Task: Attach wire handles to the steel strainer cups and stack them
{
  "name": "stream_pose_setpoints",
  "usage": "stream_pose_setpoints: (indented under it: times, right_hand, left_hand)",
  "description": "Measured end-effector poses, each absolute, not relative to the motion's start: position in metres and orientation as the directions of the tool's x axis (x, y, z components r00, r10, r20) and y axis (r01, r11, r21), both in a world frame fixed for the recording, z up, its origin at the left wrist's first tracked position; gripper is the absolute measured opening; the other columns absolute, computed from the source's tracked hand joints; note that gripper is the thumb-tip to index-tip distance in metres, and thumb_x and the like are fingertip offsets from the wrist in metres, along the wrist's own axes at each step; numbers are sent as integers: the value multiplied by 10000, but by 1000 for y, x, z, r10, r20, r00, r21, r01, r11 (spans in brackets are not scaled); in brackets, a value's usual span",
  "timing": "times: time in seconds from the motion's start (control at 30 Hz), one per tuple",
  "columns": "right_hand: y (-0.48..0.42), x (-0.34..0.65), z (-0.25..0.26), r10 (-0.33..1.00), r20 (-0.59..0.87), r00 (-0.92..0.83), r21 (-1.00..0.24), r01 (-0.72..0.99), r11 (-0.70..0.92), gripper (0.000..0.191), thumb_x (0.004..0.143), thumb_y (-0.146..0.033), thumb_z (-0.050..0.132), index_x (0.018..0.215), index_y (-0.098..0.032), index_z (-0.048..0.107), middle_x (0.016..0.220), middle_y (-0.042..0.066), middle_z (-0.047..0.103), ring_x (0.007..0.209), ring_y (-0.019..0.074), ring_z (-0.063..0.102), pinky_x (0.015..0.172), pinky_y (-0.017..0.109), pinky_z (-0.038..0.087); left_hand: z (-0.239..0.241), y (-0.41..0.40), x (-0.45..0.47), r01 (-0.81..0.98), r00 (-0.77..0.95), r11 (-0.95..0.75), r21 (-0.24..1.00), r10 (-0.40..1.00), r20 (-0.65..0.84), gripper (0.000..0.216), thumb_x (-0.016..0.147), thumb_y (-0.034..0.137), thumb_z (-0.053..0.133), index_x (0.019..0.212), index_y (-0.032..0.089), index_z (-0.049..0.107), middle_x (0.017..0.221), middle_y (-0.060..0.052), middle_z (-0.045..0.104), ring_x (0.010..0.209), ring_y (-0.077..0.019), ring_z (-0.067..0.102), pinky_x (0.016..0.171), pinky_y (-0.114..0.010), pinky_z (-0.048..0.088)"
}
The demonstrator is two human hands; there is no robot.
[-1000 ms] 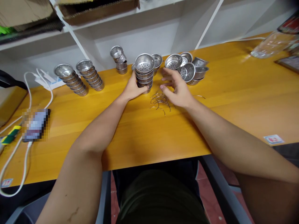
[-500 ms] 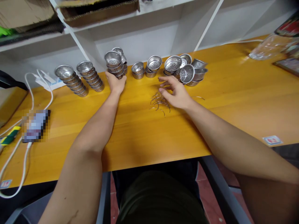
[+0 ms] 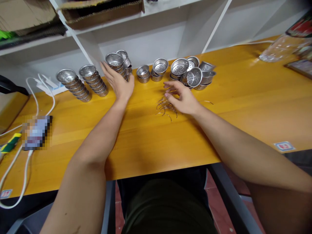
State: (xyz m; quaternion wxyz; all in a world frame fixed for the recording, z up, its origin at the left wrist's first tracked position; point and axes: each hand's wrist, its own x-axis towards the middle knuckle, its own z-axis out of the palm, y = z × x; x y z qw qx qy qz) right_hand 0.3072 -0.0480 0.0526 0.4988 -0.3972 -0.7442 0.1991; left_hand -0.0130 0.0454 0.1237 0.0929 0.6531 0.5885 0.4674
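My left hand (image 3: 120,84) is open, its fingers stretched up along the front left of a stack of perforated metal cups (image 3: 114,60). Its thumb points up at the stack's right side, and the hand covers the lower cups. Whether the palm touches them I cannot tell. My right hand (image 3: 181,97) hovers open with fingers loosely bent, thumb apart and nothing visible between them. Under and beside it lies a small heap of thin curved metal wires (image 3: 167,107). Just behind that hand is a jumbled group of perforated cups (image 3: 180,67), some of them tilted.
Two leaning cup stacks (image 3: 67,76) (image 3: 88,71) stand at the left. Two short stacks (image 3: 143,71) (image 3: 160,66) sit mid-table against the shelf. A phone (image 3: 37,132) with a white cable lies left. A clear plastic bottle (image 3: 275,50) lies at the far right.
My left hand has spread its fingers and shifted up and slightly left along the stack, where before its fingers were around the stack's base. My right hand has hardly moved.
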Motion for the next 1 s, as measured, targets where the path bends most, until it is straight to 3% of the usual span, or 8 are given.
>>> stream_pose_setpoints:
  times: [0.17,0.27,0.37,0.43,0.5,0.6,0.77,1.0]
  right_hand:
    - [-51,305,58,745,638,-197,-646,390,656,609,1146,-654,837,1671,-346,837,1467,163,895,1214,423,894,1143,738,802]
    - [-59,298,66,721,655,-224,-598,430,676,563,1185,-637,790,1680,-372,835,1474,155,894,1256,430,886,1188,738,782]
    - [-71,289,73,672,687,-275,-518,464,719,481,1235,-545,712,1669,-381,837,1488,152,897,1361,450,878,1240,743,756]
    - [-79,284,75,639,705,-307,-465,480,744,460,1254,-452,658,1674,-362,823,1498,160,896,1411,454,875,1247,734,752]
    - [-84,280,78,618,709,-340,-426,492,759,463,1262,-392,618,1685,-341,803,1493,166,896,1414,447,879,1234,718,757]
    - [-75,272,87,618,678,-398,-385,524,760,463,1278,-409,597,1693,-333,786,1505,164,896,1423,457,871,1251,735,744]
    - [11,238,116,643,627,-439,-289,636,716,541,1243,-614,769,1719,-356,758,1650,155,840,1621,551,744,1407,855,602]
    - [143,166,157,856,371,-361,-285,833,475,969,1073,-681,1118,1799,-252,641,1687,112,824,1707,481,660,1565,884,420]
  left_hand:
    - [141,30,-18,691,157,-475,545,835,528,679,1284,678,678,1784,222,625,1859,-165,678,2076,-354,-211,1603,-783,175]
    - [154,5,1,572,260,-607,551,772,580,572,1239,656,760,1678,297,685,1663,-146,787,1971,-449,409,1505,-722,473]
    - [157,-26,19,586,461,-606,538,795,394,363,1211,527,785,1472,276,755,1359,-112,886,1374,-376,866,1193,-555,702]
    - [151,-45,18,696,577,-558,452,809,111,245,1162,470,831,1273,259,776,1197,-97,909,1115,-336,879,1032,-498,707]
    - [140,-61,6,779,585,-537,324,808,-69,192,1148,436,831,1157,257,761,1200,-104,923,1115,-351,877,1021,-500,689]
    - [122,-76,-21,837,509,-484,253,860,-37,147,1199,378,721,1132,250,750,1281,-141,926,1191,-368,882,1043,-509,672]
    - [102,-74,-38,806,459,-456,376,884,89,135,1177,359,746,1086,261,753,1140,-92,915,1031,-291,845,945,-431,636]
    - [99,-65,-37,784,446,-428,449,892,71,110,1161,366,782,1121,271,818,1107,-63,928,941,-255,816,907,-410,604]
